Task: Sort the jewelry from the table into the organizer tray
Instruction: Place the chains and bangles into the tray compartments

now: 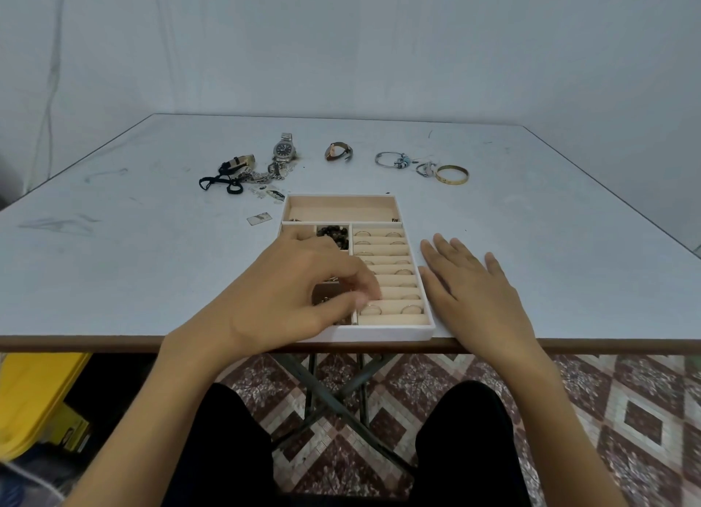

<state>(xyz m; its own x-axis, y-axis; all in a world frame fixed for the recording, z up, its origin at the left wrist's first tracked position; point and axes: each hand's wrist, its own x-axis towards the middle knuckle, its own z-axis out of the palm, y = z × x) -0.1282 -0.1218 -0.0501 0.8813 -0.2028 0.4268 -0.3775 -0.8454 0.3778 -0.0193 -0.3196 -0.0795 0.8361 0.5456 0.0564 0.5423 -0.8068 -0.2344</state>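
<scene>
**Trousers and forearms nearest; both hands at the organizer tray**

Black trousers [227, 449] fill the bottom of the head view, with a patterned tile floor [607, 411] and a yellow bin [34, 392] under the table [151, 260].

1. Organizer tray [379, 334] — white, set at the near edge of the table, directly in front of the person.
2. Left hand [303, 290] — over the tray's left half. Its fingers are curled, with thumb and fingertips drawn close together at the left end of the ring rows [387, 279]. The tips are blurred, so it cannot be told whether they pinch anything.
3. Right hand [470, 290] — flat on the table just beside the tray's right wall, fingers straight and spread, holding nothing.
4. Tray contents: several rings [411, 309] stand in the padded rows, and a dark beaded bracelet [335, 235] lies in a small square compartment. A few small pieces sit in the corners of the long far compartment [341, 208].
5. Unsorted jewelry lies on the table beyond the tray:
   - a tangle of black cords and chains [235, 176]
   - a steel watch [284, 149]
   - a brown-strap watch [337, 151]
   - a silver charm bracelet [390, 159]
   - a gold bangle [451, 174]
6. Small packets [260, 218] lie near the tray's far left corner.
</scene>
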